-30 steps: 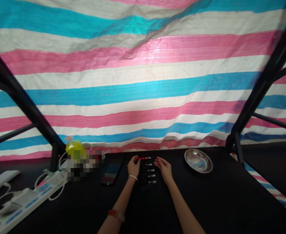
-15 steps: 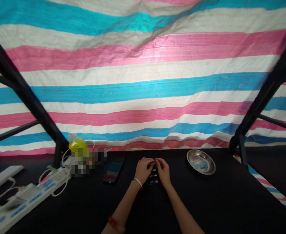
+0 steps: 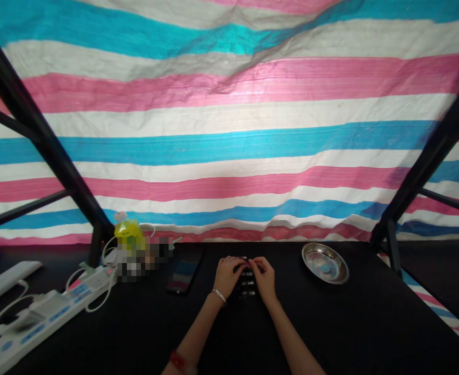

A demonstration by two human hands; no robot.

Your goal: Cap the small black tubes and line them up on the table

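My left hand (image 3: 227, 276), with a silver bracelet at the wrist, has its fingers curled and its thumb reaching toward my right hand (image 3: 264, 278). The fingertips of both hands meet at a small dark piece too small to name, mostly covered by the fingers. Both hands look pinched on it. Between the hands, a column of several small dark items with white markings (image 3: 248, 284) lies on the black table (image 3: 229, 333). Their kind cannot be made out.
A round metal dish (image 3: 325, 263) stands to the right. To the left lie a dark phone (image 3: 184, 271), a white power strip (image 3: 53, 317) with cables, and a yellow object (image 3: 128, 232) beside a blurred patch. Black frame bars and a striped tarp (image 3: 229, 146) enclose the table.
My fingers have shifted slightly around the small piece, and the reddish spot between the fingertips shows less. The whole view has moved a little; the other things stay in place.
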